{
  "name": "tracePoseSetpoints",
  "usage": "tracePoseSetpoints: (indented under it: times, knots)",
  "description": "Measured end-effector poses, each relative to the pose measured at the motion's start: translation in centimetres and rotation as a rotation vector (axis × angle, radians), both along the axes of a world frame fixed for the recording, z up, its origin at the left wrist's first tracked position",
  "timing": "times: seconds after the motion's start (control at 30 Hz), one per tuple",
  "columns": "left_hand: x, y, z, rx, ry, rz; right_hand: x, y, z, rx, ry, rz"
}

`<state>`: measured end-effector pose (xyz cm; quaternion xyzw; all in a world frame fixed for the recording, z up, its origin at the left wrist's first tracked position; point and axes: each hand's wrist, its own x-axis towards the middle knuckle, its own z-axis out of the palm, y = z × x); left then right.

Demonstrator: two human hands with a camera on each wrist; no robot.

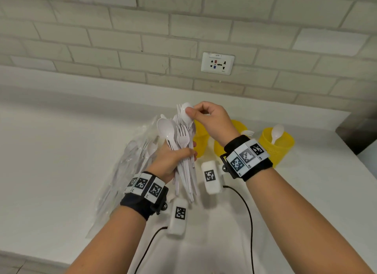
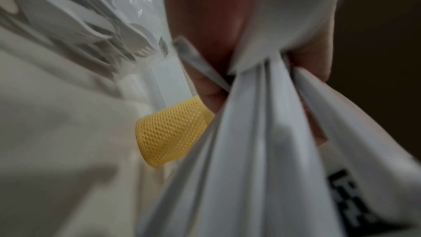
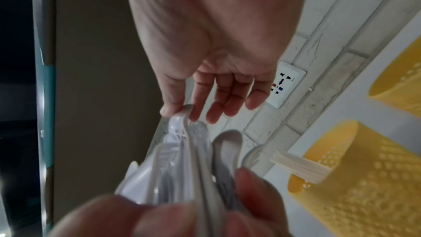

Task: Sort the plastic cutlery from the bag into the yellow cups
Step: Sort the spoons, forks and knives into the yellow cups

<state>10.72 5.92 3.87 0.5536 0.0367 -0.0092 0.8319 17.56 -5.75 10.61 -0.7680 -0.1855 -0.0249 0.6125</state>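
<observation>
My left hand [image 1: 173, 161] grips a bundle of white plastic cutlery [image 1: 184, 151] upright above the counter, its handles fanning out below my fist [image 2: 262, 132]. My right hand [image 1: 206, 118] pinches the bowl of one white spoon [image 1: 186, 112] at the top of that bundle between thumb and forefinger [image 3: 180, 113]. Three yellow mesh cups stand behind my hands: the left cup [image 1: 201, 139], the middle cup [image 1: 237, 126] holding a fork [image 1: 247, 133], and the right cup [image 1: 277, 145] holding a spoon [image 1: 276, 133]. The clear plastic bag [image 1: 130, 157] with more cutlery lies to the left.
The white counter [image 1: 61, 151] runs to a white brick wall with a socket [image 1: 217, 63]. A dark metal block [image 1: 359, 131] stands at the right end. Black cables [image 1: 247, 222] hang from my wrist cameras.
</observation>
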Motion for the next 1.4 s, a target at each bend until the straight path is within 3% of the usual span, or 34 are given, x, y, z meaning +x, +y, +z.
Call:
tracePoseSetpoints:
  times: [0.17,0.33,0.43,0.63,0.83,1.07,1.17,1.27,1.4]
  knots:
    - [0.4,-0.5,0.2,-0.071,-0.029,-0.056,0.0,-0.8,0.8,0.082,0.053,-0.054]
    - [0.7,-0.3,0.4,-0.1,0.004,-0.043,0.2,-2.0,1.4,0.395,0.115,-0.139]
    - [0.8,-0.3,0.7,-0.093,-0.019,-0.047,-0.1,-1.9,1.2,0.468,0.143,-0.105]
    - [0.4,-0.8,0.8,-0.122,-0.045,-0.056,-0.4,-1.4,0.2,0.179,0.105,-0.074]
    - [0.5,-0.9,0.5,-0.081,-0.008,0.001,-0.5,-1.2,-1.0,0.08,0.121,0.018]
    - [0.6,-0.6,0.1,-0.004,0.016,0.066,-0.6,-3.1,0.2,0.598,0.148,-0.125]
    - [0.5,-0.8,0.2,0.003,0.0,0.064,-0.2,-3.6,0.0,0.452,0.206,-0.194]
    - [0.4,-1.1,0.6,0.016,-0.023,0.035,-0.7,-3.2,-1.3,0.147,0.283,-0.086]
    - [0.3,-1.4,1.0,0.025,-0.043,0.004,-1.4,-2.9,-1.6,0.132,0.338,0.031]
